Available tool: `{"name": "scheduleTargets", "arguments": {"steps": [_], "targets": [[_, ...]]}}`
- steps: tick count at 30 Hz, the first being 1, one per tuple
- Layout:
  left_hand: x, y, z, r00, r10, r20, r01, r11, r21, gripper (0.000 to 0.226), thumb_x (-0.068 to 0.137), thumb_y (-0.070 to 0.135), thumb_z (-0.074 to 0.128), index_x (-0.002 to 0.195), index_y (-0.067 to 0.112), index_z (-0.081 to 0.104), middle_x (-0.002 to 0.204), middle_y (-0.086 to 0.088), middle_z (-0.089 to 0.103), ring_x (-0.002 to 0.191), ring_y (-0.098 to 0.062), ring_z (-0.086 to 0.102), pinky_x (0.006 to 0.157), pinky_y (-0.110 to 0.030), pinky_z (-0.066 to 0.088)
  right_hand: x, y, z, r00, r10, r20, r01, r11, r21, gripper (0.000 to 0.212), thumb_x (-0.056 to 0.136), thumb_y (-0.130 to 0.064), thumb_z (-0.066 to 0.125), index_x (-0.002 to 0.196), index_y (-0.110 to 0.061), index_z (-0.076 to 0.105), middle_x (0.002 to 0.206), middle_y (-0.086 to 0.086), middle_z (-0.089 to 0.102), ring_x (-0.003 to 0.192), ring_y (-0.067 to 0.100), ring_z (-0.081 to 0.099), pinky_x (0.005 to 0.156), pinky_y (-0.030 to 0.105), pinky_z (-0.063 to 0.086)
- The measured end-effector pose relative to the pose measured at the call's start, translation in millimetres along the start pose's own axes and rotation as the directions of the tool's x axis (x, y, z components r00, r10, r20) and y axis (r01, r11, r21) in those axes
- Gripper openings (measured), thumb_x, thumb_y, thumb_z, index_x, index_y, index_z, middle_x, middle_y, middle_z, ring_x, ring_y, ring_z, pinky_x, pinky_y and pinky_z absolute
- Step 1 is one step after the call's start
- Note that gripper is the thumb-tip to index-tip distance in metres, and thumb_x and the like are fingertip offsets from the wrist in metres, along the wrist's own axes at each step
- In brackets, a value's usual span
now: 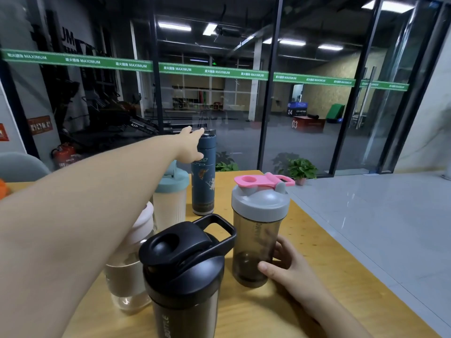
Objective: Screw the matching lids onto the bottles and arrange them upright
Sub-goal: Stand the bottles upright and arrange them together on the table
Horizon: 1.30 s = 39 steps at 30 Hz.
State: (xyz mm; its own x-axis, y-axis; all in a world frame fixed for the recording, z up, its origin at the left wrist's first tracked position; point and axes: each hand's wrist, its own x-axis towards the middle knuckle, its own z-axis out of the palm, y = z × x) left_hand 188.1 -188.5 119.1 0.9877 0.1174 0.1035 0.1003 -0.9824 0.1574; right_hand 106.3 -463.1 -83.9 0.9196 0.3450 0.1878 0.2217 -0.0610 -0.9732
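Head view: grey-lidded bottle stands near table edge.

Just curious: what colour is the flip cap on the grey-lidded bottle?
Pink flip cap, clearest in the head view.

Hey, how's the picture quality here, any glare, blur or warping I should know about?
Head view: wide-angle lens bows the window frames; ceiling lights reflect in the glass wall; left hand at the blue flask looks slightly soft; nearby black shaker is sharp.

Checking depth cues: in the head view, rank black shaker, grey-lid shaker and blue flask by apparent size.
1. Black shaker, largest, but nearest the camera.
2. Grey-lid shaker.
3. Blue flask, smallest-looking, but farthest away.
True sizes are unsure; nearness inflates the front ones.
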Motion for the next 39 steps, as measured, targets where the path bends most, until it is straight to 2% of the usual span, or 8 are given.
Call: {"name": "scheduleTargets", "arguments": {"steps": [4,7,9,14,21,27,33,39], "targets": [[5,3,3,0.997,-0.009,-0.071,0.002,0.996,-0.093,0.063,0.093,0.034,0.056,0.145,0.019,0.024,0.145,-0.015,0.028,0.106,-0.035,0.054,0.091,-0.045,0.044,0,1,-1,1.000,0.020,-0.002,-0.020,1.000,-0.016,0.085,0.052,-0.043,0.087,0.127,-0.024,0.053,0.120,0.000,0.067,0.113,0.016,0.061,0.099,0.040,0.049],[7,5,2,0.993,0.013,-0.114,-0.036,0.979,-0.199,0.048,0.090,0.039,0.060,0.120,0.014,0.033,0.106,-0.012,0.051,0.084,-0.025,0.053,0.069,-0.036,0.043,1,3,-1,0.999,0.038,-0.009,-0.039,0.999,-0.014,0.095,0.046,-0.054,0.089,0.128,-0.022,0.053,0.120,0.003,0.067,0.114,0.018,0.061,0.100,0.043,0.048],[8,6,3,0.986,0.021,-0.168,-0.065,0.964,-0.258,0.043,0.089,0.040,0.061,0.112,0.013,0.036,0.088,-0.006,0.051,0.078,-0.022,0.049,0.063,-0.034,0.037,1,3,-1,0.999,0.044,-0.010,-0.044,0.999,-0.016,0.093,0.048,-0.052,0.089,0.128,-0.022,0.053,0.119,0.003,0.067,0.115,0.018,0.061,0.101,0.044,0.047],[7,11,12,0.950,0.020,-0.311,-0.155,0.895,-0.418,0.036,0.084,0.035,0.067,0.105,0.016,0.045,0.099,-0.004,0.055,0.078,-0.021,0.050,0.058,-0.030,0.038,2,2,-2,0.999,0.040,-0.006,-0.040,0.998,-0.048,0.087,0.051,-0.049,0.088,0.127,-0.024,0.054,0.118,0.001,0.068,0.114,0.016,0.061,0.099,0.040,0.049],[-5,29,12,0.954,0.096,-0.285,-0.218,0.872,-0.438,0.058,0.076,0.037,0.072,0.124,0.025,0.042,0.120,-0.006,0.053,0.105,-0.025,0.056,0.083,-0.039,0.051,0,0,-2,1.000,0.026,-0.009,-0.027,0.999,-0.037,0.075,0.056,-0.035,0.081,0.125,-0.023,0.055,0.115,-0.005,0.069,0.110,0.011,0.062,0.089,0.028,0.051],[-25,51,7,0.965,0.144,-0.220,-0.240,0.823,-0.514,0.052,0.078,0.032,0.071,0.122,0.027,0.042,0.083,-0.003,0.054,0.066,-0.020,0.055,0.066,-0.038,0.055,-2,-2,-1,1.000,0.020,-0.010,-0.020,0.999,-0.042,0.076,0.055,-0.039,0.082,0.125,-0.027,0.056,0.115,-0.004,0.070,0.110,0.011,0.063,0.095,0.033,0.051],[-37,68,7,0.963,0.192,-0.186,-0.263,0.810,-0.524,0.052,0.078,0.033,0.072,0.121,0.030,0.043,0.088,-0.003,0.052,0.066,-0.022,0.054,0.070,-0.043,0.058,-3,-5,-2,1.000,0.024,0.003,-0.024,0.999,-0.035,0.081,0.052,-0.043,0.083,0.127,-0.029,0.054,0.117,-0.003,0.068,0.109,0.008,0.063,0.093,0.029,0.052],[-45,76,7,0.961,0.217,-0.174,-0.277,0.797,-0.537,0.051,0.079,0.031,0.071,0.121,0.030,0.042,0.087,-0.004,0.055,0.067,-0.021,0.055,0.059,-0.034,0.057,-2,-2,-2,1.000,0.023,-0.020,-0.023,0.999,-0.026,0.082,0.051,-0.038,0.085,0.126,-0.026,0.055,0.115,0.001,0.069,0.107,0.014,0.064,0.090,0.033,0.054]]}}
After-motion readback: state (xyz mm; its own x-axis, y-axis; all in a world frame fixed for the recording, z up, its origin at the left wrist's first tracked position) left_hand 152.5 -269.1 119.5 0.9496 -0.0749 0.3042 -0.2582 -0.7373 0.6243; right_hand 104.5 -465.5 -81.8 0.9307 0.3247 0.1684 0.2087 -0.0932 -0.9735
